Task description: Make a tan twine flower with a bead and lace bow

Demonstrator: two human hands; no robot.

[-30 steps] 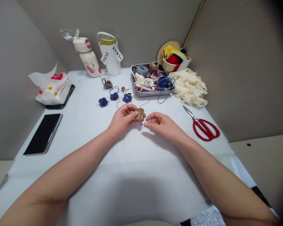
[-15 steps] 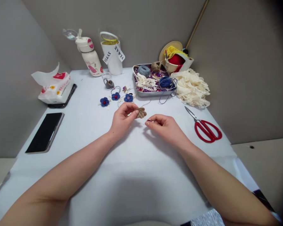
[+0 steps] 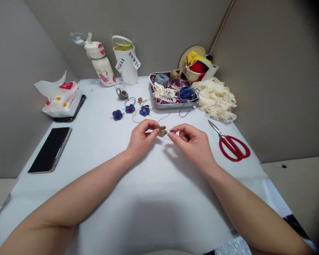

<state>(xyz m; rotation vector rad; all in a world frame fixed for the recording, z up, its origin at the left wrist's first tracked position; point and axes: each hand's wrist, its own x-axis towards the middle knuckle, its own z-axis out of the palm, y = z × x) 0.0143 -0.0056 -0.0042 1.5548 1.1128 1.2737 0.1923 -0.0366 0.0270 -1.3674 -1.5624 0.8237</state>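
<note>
Jute flower (image 3: 162, 131), tan, with layered petals: raised just above the middle of the white tabletop (image 3: 159, 198), clenched between thumb and fingertips of the left grip (image 3: 141, 139). Purple bead (image 3: 173, 131), small and faceted: pinched at the fingertips of the right grip (image 3: 191, 142), just beside the flower, with a narrow gap between the two. Thin pale cord (image 3: 162, 118): in a loose loop behind the hands, near the flower.

Three blue fabric flowers (image 3: 117, 115) (image 3: 130, 108) (image 3: 144, 111), with red or dark centres: in a loose row on the tabletop, beyond the left grip. Small grey ornament (image 3: 122, 94): just behind them.

Metal tray (image 3: 172, 107), beyond the hands: holding a blue yarn ball (image 3: 186, 92), a grey-blue yarn ball (image 3: 162, 79), and tangled cream lace with purple trimmings. Cream lace heap (image 3: 215, 100): touching the tray's right side. Red-handled scissors (image 3: 232, 147): lying closed near the right edge of the tabletop. White cup (image 3: 124, 65), with paper tags: at the far edge, beside a cream water bottle (image 3: 99, 63) with pink markings. Tissue pack (image 3: 61, 100): far left, resting partly on a dark object. Black smartphone (image 3: 50, 149): face up at the left edge.
</note>
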